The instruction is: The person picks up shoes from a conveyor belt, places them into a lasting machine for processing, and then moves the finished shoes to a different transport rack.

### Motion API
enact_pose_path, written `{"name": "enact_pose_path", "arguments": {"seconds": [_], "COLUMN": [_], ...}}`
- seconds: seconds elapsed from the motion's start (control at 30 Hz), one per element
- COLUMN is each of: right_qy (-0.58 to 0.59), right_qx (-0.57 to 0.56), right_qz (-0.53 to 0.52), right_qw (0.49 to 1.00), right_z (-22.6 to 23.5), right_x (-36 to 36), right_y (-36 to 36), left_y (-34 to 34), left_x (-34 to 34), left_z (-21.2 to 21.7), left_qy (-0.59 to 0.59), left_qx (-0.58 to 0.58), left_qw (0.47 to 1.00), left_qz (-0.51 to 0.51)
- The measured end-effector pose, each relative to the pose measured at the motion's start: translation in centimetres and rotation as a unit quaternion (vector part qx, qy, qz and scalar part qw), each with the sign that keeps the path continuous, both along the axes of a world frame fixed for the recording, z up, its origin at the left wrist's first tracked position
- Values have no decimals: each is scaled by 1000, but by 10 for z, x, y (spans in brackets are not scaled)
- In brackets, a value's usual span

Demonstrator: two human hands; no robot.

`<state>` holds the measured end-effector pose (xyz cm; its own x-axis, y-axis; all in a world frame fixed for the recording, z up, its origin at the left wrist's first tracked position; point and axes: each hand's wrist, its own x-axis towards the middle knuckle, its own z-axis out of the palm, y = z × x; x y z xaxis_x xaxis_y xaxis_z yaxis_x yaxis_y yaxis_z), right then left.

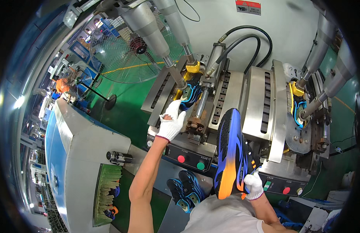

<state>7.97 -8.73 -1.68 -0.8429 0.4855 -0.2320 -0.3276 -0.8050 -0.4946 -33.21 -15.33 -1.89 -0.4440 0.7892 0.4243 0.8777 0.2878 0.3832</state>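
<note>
My right hand [254, 185], in a white knit glove, grips a shoe [231, 155] at its lower end. Its blue, purple and orange sole faces up and its black upper is turned to the right. My left hand [172, 121], gloved the same way, reaches to the left station of a metal press. Its fingers are stretched out and the thumb stands apart. Just beyond the fingertips a black and blue shoe [192, 95] sits under the press rods, beside a yellow block [193, 67]. Whether the fingertips touch that shoe I cannot tell.
Another shoe [299, 112] sits clamped in the right station. Two black and blue shoes [186, 189] stand on a shelf below the control panel [190, 158]. A machine with a green strip curtain [106, 194] stands at left, a bottle [119, 157] beside it. Behind is a large fan [129, 50].
</note>
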Motion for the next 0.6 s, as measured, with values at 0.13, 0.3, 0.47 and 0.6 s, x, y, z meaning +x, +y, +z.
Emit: {"name": "enact_pose_path", "arguments": {"seconds": [0.13,0.3,0.47,0.6], "right_qy": [-14,-74,-196,-164], "right_qx": [-23,63,44,68], "right_qz": [-31,-48,-52,-44], "right_qw": [999,994,978,983], "right_z": [6,28,-21,5], "right_x": [-7,2,62,7], "right_y": [-3,0,-11,3], "left_y": [47,119,167,150], "left_x": [-42,-79,-94,-114], "left_z": [-40,-68,-34,-1], "left_qy": [-33,-2,-39,-71], "left_qx": [-132,-218,-199,-209], "left_qw": [987,956,967,962], "left_qz": [81,195,155,161]}}
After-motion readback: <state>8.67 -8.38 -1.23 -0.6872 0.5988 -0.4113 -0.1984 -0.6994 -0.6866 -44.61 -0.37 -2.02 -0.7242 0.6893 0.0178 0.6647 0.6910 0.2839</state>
